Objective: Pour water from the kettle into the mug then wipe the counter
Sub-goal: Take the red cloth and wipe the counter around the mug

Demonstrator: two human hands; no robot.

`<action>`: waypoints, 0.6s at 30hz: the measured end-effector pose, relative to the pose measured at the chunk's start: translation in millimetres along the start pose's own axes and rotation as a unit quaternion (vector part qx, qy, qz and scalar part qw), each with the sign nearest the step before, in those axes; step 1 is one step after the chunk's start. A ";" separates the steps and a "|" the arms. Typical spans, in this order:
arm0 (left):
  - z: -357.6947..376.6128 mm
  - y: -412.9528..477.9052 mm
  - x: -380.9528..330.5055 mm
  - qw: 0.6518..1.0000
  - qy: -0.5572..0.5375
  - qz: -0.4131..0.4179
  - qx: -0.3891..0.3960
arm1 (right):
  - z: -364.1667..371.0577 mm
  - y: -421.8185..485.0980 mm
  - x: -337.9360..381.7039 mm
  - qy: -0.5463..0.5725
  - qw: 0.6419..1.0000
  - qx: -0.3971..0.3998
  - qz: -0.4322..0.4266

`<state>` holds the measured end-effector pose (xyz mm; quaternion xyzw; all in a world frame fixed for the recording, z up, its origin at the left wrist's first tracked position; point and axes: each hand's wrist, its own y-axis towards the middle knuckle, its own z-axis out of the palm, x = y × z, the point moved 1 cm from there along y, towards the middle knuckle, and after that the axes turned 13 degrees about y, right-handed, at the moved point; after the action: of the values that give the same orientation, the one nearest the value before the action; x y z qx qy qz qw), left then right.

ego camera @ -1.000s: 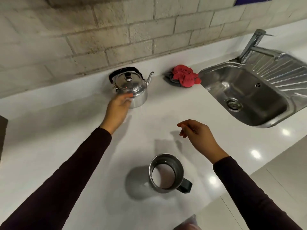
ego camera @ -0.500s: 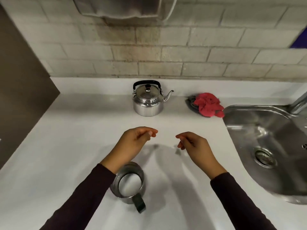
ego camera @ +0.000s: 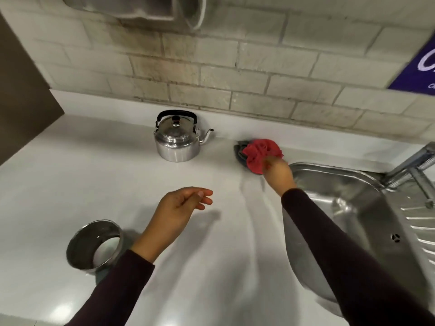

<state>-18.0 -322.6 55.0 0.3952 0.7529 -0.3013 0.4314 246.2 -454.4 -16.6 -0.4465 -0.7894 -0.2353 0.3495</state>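
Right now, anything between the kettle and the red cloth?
Nothing: head view shows bare white counter between kettle and red cloth; only the spout points that way.

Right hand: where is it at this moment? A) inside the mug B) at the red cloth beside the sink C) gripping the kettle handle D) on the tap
B: the right hand reaches the red cloth lying next to the sink, its fingers blurred, while the kettle stands untouched.

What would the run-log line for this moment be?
phase: wipe prep | right hand: reaching red cloth | left hand: empty | kettle: upright on counter
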 end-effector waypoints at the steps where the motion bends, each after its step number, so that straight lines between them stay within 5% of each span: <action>1: 3.3 -0.8 0.1 1.000 0.002 -0.008 0.004 | -3.2 16.4 -4.0 -0.004 1.000 -0.004 0.013; 13: 22.5 -2.0 7.9 0.998 0.009 -0.060 0.013 | -12.0 67.7 -41.0 -0.123 0.989 -0.009 0.081; 18: 15.9 -2.5 1.5 0.999 -0.007 -0.042 -0.017 | -29.6 53.1 -10.8 -0.072 0.993 -0.095 -0.024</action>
<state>-14.0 -336.0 46.9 0.3538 0.7706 -0.3087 0.4309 306.3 -454.4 -2.6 -0.4741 -0.7971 -0.2848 0.2425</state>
